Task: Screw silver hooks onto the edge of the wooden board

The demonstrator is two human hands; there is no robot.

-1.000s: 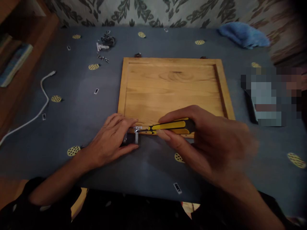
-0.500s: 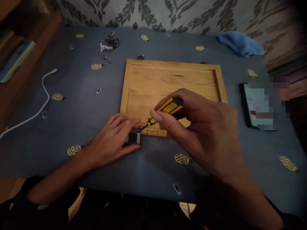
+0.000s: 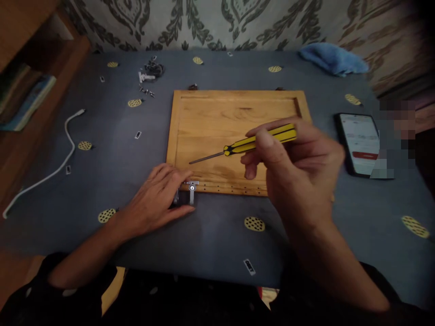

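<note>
— At the wooden board's (image 3: 210, 113) near left corner is the metal hinge (image 3: 191, 198); how is it held?

— The left hand (image 3: 154, 190) closes fingers and thumb around it, probably to steady it against the board.

— And the right hand (image 3: 299, 170)?

— Well apart from the left, clamped on a yellow-and-black screwdriver (image 3: 246, 144), whose thin tip hovers off the hinge, perhaps so the screw head (image 3: 192, 188) can be seen.

— What is the board like?

— Rectangular grained wood, a raised frame around a sunken panel, small dark holes along the near rail.

— Beyond it?

— Loose metal hardware (image 3: 152, 69) on the smooth blue-grey tablecloth (image 3: 210, 244), and, at the far right, a soft, crumpled blue cloth (image 3: 335, 59).
</note>
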